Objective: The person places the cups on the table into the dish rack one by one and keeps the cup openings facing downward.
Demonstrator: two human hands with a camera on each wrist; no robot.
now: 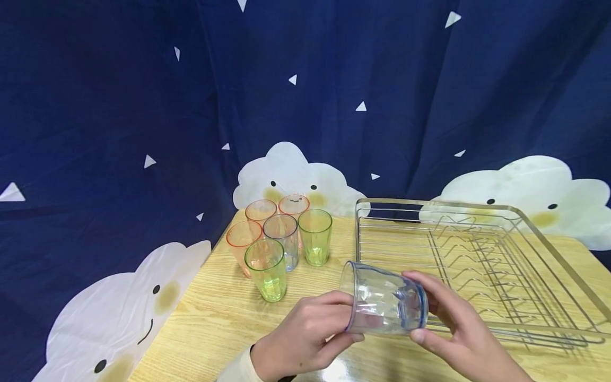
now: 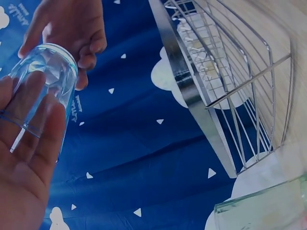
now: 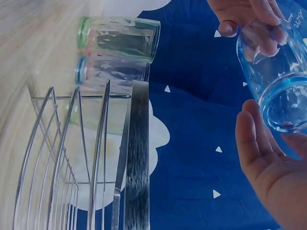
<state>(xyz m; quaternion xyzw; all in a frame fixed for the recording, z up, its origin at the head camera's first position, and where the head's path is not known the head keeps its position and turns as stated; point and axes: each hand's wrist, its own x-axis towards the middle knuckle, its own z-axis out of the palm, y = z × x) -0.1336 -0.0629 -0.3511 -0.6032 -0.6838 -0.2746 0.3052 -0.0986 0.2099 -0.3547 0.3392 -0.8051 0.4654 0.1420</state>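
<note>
Grip lightly and evenly to steady the blue-tinted tumbler (image 1: pixel 380 286), sideways between the fingers of the left hand (image 1: pixel 312 330), seemingly pinching its rim, and the right hand (image 1: pixel 453 324), half-curled round its base.

The wood-grain table (image 1: pixel 200 318) bears six cups (image 1: pixel 267 270) and a wire rack (image 1: pixel 477 206).

White glare marks the tabletop (image 1: pixel 191 339) — both wrist views look dimmer
</note>
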